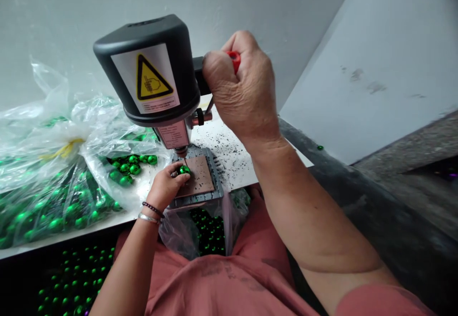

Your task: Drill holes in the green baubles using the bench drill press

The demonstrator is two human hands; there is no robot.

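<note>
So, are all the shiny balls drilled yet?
Some drilling looks done: dark flecks litter the white table. The left hand holds one green ball under the drill bit; the right hand grips the red handle. Balls by the clear bag are probably left.

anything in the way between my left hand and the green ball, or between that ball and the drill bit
Nothing visible: the left hand holds the green ball directly, and nothing shows between it and the drill bit; whether they touch is unclear.

L hand (171, 181) pinches green ball (184, 169) under drill press (150, 68).
</note>
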